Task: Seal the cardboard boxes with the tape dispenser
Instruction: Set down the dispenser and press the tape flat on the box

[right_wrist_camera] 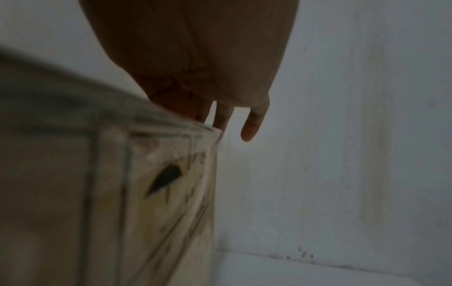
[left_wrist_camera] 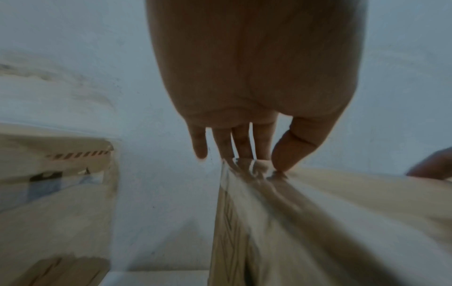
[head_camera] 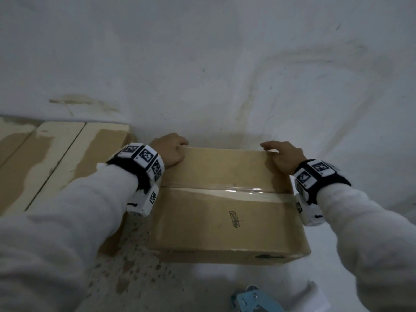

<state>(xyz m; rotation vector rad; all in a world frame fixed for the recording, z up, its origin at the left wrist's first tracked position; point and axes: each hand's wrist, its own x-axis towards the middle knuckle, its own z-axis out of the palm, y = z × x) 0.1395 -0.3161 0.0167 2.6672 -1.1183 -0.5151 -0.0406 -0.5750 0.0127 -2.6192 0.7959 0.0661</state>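
Note:
A brown cardboard box (head_camera: 225, 217) sits on the floor against a white wall, its top flaps closed. A strip of clear tape (head_camera: 225, 190) runs along the middle seam. My left hand (head_camera: 171, 152) rests on the far left corner, fingers reaching over the far edge and thumb pressing on shiny tape there (left_wrist_camera: 244, 152). My right hand (head_camera: 281, 154) lies on the far right corner with straight fingers over the edge (right_wrist_camera: 227, 120). A light blue tape dispenser (head_camera: 254, 299) lies on the floor in front of the box, with no hand on it.
A second, larger cardboard box (head_camera: 58, 161) with pale tape patches stands to the left, a narrow gap from the first box (left_wrist_camera: 56, 193). The stained white wall (head_camera: 202, 64) rises directly behind both. Speckled floor (head_camera: 135, 266) shows in front.

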